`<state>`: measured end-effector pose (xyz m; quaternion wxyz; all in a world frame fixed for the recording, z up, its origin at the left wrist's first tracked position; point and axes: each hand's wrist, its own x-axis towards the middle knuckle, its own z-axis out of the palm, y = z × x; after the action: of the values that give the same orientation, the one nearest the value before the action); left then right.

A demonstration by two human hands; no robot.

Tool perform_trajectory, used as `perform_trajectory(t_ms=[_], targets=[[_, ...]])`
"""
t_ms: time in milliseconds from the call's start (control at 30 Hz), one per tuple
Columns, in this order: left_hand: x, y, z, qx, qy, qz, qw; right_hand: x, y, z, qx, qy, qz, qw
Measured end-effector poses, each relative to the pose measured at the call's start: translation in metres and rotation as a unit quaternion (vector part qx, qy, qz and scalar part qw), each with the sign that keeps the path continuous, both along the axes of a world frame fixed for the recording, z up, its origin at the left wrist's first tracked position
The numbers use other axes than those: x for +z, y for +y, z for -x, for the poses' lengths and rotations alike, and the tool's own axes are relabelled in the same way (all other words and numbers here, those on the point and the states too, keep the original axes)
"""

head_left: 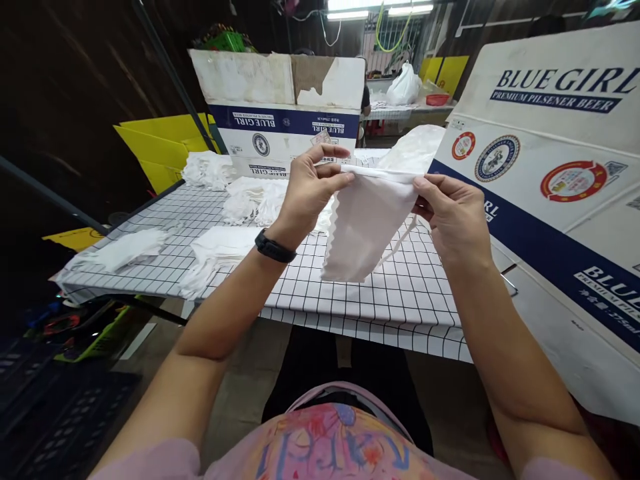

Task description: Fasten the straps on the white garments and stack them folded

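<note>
A white piece of fabric with a scalloped edge (367, 227) hangs between my two hands above the table. My left hand (313, 180) pinches its top left corner between thumb and fingers, with the index finger stretched out above. At the top right corner my right hand (447, 203) grips the same edge, its fingers curled. The top edge is pulled straight between them, and a thin strip dangles near the right side. What kind of garment or cloth it is, I cannot tell. Behind it lies more white material (413, 150), partly hidden.
Piles of white cloth pieces (220, 253) lie on the checked tablecloth (300, 293), mostly at left. A beer carton (235, 137) stands at the back, and another large carton (555, 147) rises close on the right. A yellow box (155, 150) is beyond the table's left edge.
</note>
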<state>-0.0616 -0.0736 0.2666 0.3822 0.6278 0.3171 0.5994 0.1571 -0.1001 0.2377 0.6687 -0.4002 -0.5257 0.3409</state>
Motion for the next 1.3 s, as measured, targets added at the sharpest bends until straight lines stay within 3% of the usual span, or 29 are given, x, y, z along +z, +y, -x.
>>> perform_trajectory(t_ms=[200, 400, 533, 633, 767, 933, 1167, 1300], targets=[[-0.005, -0.013, -0.007, -0.039, -0.017, 0.018, 0.999, -0.011, 0.002, -0.014, -0.011, -0.005, 0.050, 0.999], [-0.016, -0.016, -0.012, -0.077, -0.061, 0.082, 0.992, -0.028, 0.000, -0.026, 0.023, -0.004, 0.076, 0.997], [-0.019, -0.017, -0.013, -0.096, -0.074, 0.104, 0.987, -0.030, -0.002, -0.028, -0.037, -0.064, 0.067, 0.995], [-0.018, -0.018, -0.017, -0.114, -0.073, 0.117, 0.984, -0.022, -0.001, -0.023, -0.045, -0.123, 0.028, 0.991], [-0.017, -0.020, -0.020, -0.139, -0.065, 0.122, 0.981, -0.004, -0.001, -0.008, 0.066, -0.203, 0.006, 0.977], [-0.016, -0.017, -0.019, -0.168, -0.045, 0.111, 0.978, 0.013, 0.002, 0.004, 0.145, -0.250, 0.007, 0.957], [-0.008, -0.008, -0.018, -0.181, -0.060, 0.097, 0.977, 0.032, 0.004, 0.007, 0.088, -0.345, -0.038, 0.934], [-0.007, -0.006, -0.018, -0.195, -0.071, 0.095, 0.974, 0.035, 0.007, 0.006, 0.103, -0.348, -0.026, 0.931]])
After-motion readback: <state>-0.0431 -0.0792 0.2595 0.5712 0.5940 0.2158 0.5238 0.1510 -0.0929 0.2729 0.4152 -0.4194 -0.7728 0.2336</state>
